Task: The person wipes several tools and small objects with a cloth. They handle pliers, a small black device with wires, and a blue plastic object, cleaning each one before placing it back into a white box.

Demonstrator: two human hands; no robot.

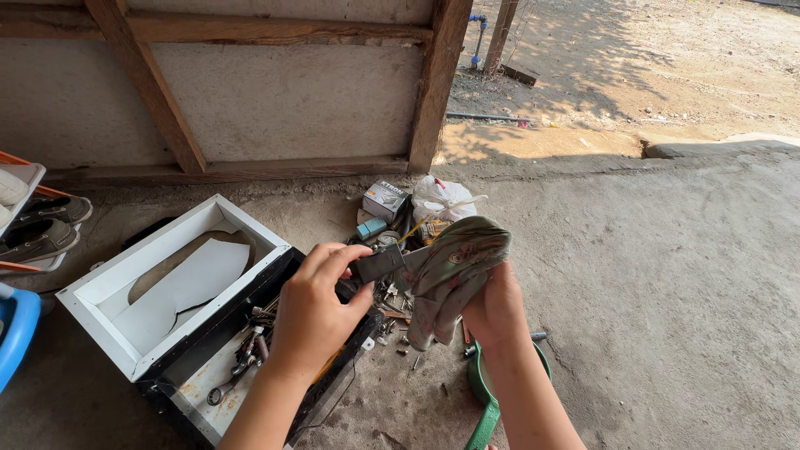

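My left hand (315, 308) pinches a small dark metal part (379, 262) between thumb and fingers, held over the open toolbox. My right hand (493, 310) grips a patterned green-grey cloth (450, 271) that drapes over its fingers and touches the right end of the metal part. Both hands hover above the concrete floor, close together at the middle of the view.
A black toolbox (250, 367) with wrenches and a white lid (167, 283) lies at the left. Small boxes (385, 200), a white plastic bag (442, 200) and scattered screws sit behind the hands. A green strap (487, 400) lies below. Shoes on a rack (42, 233) stand far left, before a wooden-framed wall (250, 100).
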